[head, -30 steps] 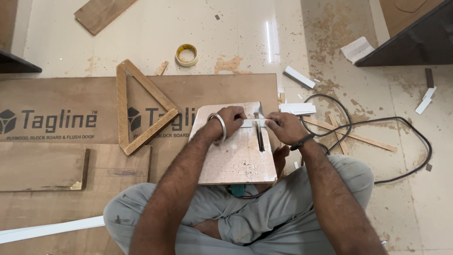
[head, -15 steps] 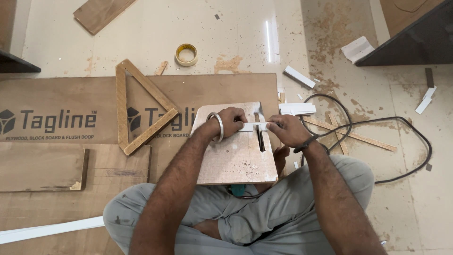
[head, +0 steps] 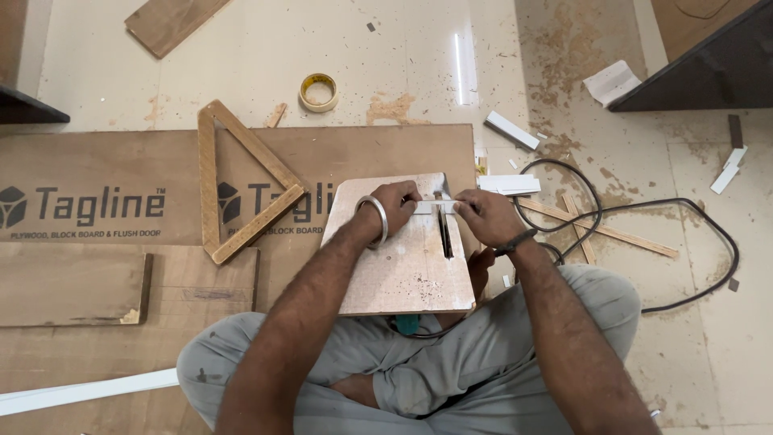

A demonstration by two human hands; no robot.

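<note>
Here a thin white strip [head: 439, 207] lies across a small board [head: 403, 258] that rests on the seated person's lap, just over a dark slot [head: 444, 238] cut through the board's far half. The left hand [head: 398, 203] pinches the strip's left part, its grip clenched on it; the right hand [head: 483, 216] grasps the right part the same way, fingers curled over the edge. To do this well, I judge both hands should press the strip flat and square to the slot, with fingertips kept off the slot itself, since a blade may sit below it; I cannot see one.

The board is pale, speckled and matte, with rounded near corners and some dust on it. The strip looks smooth and stiff, like laminate edging. A metal bangle [head: 374, 219] circles the left wrist.

Further out, a wooden triangle [head: 241, 189] of three flat slats lies on a large brown plywood sheet [head: 97, 161] on the floor [head: 386, 56]. A roll of yellowish tape [head: 318, 91] sits on the glossy tiles beyond, well apart. A black cable [head: 644, 209] loops at the right among sawdust, thin sticks and white offcuts [head: 511, 129].
</note>
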